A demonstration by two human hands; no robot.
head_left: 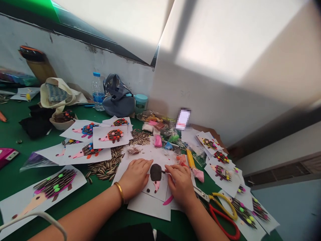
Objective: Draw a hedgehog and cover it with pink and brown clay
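A dark brown clay hedgehog body point(155, 172) with a pink clay face point(156, 186) lies on a small white card point(160, 195) in front of me. A small black clay ball point(148, 190) is beside the face. My left hand point(135, 177), with a gold bangle on its wrist, rests flat at the card's left side, fingers stretched toward the brown body. On the other side, my right hand point(179, 180) pinches a small dark piece of clay point(163, 172) at the body's right edge. A magenta clay strip point(168, 200) lies below the right hand.
Sunflower seeds point(107, 164) are heaped left of the card. Finished hedgehog cards point(110, 136) lie left, more point(223, 170) right. Scissors point(223, 209) lie by my right forearm. Clay packets point(157, 140), a phone point(183, 118), a bottle point(98, 92) and a bag point(118, 100) stand behind.
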